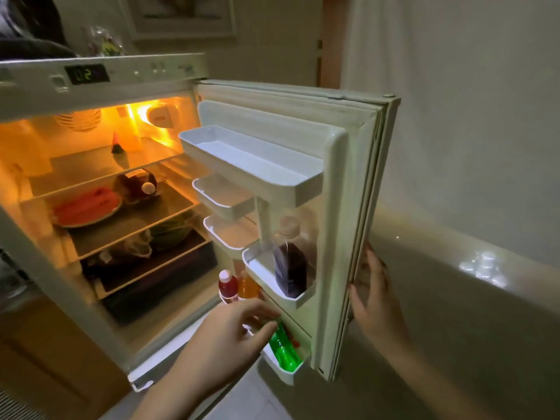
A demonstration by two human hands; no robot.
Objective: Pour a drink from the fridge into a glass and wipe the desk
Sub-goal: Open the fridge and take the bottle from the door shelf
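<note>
The small fridge stands open, its door [342,189] swung to the right. In the door's bottom rack lies a green bottle [283,348], tilted. My left hand [230,338] has its fingers closed around the green bottle's top. My right hand [374,295] grips the door's outer edge. Beside the green bottle stand a red bottle [228,286] with a white cap and an orange bottle [248,287]. A dark purple bottle [289,268] stands in the rack above. No glass or desk is in view.
Inside the fridge, a plate of watermelon slices [88,207] sits on the middle shelf beside a wrapped dark item [136,183]; bagged vegetables [157,237] lie below. The upper door racks [251,162] are bare. A pale wall and ledge [454,268] run along the right.
</note>
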